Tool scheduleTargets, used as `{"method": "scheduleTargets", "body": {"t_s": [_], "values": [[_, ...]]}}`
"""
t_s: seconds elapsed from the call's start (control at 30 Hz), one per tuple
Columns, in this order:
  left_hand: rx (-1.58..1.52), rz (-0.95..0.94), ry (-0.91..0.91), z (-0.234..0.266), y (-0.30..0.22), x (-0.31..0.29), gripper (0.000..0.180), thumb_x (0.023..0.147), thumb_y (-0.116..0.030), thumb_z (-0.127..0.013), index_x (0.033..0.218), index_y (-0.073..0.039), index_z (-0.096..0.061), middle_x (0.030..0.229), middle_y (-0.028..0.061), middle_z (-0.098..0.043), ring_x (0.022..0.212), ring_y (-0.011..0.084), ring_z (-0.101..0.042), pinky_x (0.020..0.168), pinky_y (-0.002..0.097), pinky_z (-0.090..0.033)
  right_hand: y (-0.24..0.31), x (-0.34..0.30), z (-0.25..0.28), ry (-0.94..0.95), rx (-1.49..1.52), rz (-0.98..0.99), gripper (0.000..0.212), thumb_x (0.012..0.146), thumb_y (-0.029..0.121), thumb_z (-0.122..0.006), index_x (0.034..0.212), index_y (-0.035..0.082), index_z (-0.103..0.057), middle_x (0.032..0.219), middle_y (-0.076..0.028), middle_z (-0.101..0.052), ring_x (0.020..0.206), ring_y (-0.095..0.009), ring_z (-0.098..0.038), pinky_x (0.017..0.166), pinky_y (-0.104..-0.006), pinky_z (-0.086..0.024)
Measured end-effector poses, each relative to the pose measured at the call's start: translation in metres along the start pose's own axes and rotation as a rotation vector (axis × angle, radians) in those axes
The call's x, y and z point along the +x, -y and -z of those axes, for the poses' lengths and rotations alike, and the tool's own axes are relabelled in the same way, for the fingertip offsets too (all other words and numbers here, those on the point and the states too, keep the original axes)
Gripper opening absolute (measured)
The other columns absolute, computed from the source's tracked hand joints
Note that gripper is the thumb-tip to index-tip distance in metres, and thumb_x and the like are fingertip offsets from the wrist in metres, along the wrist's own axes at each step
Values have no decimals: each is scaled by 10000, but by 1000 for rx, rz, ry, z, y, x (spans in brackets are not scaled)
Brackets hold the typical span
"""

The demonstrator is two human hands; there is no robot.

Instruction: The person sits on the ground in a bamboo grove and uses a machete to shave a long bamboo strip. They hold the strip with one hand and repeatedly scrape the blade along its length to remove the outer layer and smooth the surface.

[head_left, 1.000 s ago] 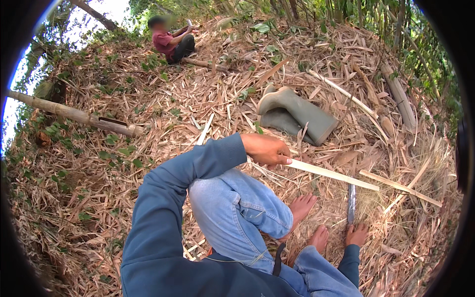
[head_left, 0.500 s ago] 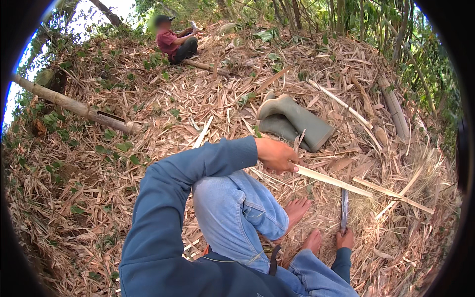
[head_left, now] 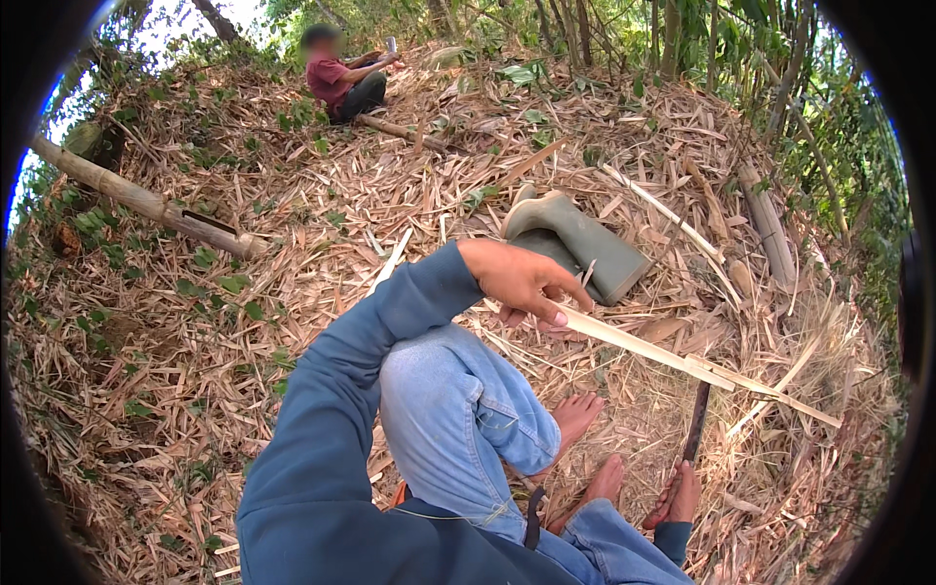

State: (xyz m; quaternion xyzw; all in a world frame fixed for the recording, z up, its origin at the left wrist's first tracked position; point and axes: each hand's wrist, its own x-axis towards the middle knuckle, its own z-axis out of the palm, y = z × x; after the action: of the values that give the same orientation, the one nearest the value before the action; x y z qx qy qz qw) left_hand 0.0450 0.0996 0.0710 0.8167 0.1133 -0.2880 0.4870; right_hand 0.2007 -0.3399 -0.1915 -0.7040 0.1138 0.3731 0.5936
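Observation:
My left hand (head_left: 526, 281) pinches the near end of a pale, flat bamboo strip (head_left: 634, 344) between thumb and fingers. The strip slants away to the right and down, above the littered ground. Closed round the handle of a long dark-bladed knife (head_left: 697, 419), my right hand (head_left: 685, 492) is low on the right, beside my bare foot. The blade points up toward the strip's far end, and its tip is hidden or touching there; I cannot tell which. Another pale strip (head_left: 804, 408) lies in line beyond that end.
Green rubber boots (head_left: 609, 253) lie just beyond my left hand. Dry leaves and shavings cover the slope. A long bamboo pole (head_left: 127, 200) lies at the left, a weathered log (head_left: 767, 229) at the right. Farther off sits a person (head_left: 341, 80) in a red shirt.
My left hand has shifted slightly left with the strip. The knife has turned from its shiny face to a dark one, tilting right, and its handle now shows below my right hand.

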Motion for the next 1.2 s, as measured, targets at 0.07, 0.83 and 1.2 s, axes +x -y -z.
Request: {"method": "scheduleTargets", "body": {"t_s": [0.07, 0.83, 1.2], "values": [[-129, -167, 38, 1, 0, 0, 384, 927, -197, -590, 1290, -94, -516, 842, 15, -597, 638, 75, -580, 555, 234, -502, 2, 2, -4, -20, -77, 68, 328, 917, 398, -542, 991, 79, -561, 619, -32, -494, 355, -121, -437, 290, -253, -355], [-504, -796, -606, -5, -19, 6, 441, 992, -412, -437, 993, -9, -616, 592, 0, -525, 506, 65, -505, 499, 211, -428, 3, -58, 26, -125, -243, 67, 303, 955, 330, -516, 770, 103, -437, 534, -30, -453, 323, -121, -414, 269, -259, -306], [-314, -735, -620, -7, -29, 6, 260, 980, -262, -521, 1041, -31, -624, 682, 15, -566, 532, 72, -515, 494, 222, -454, 46, -84, 19, -114, -199, 362, 377, 886, 143, -610, 1217, -18, -529, 631, 45, -456, 492, -30, -354, 426, -196, -266]]}}
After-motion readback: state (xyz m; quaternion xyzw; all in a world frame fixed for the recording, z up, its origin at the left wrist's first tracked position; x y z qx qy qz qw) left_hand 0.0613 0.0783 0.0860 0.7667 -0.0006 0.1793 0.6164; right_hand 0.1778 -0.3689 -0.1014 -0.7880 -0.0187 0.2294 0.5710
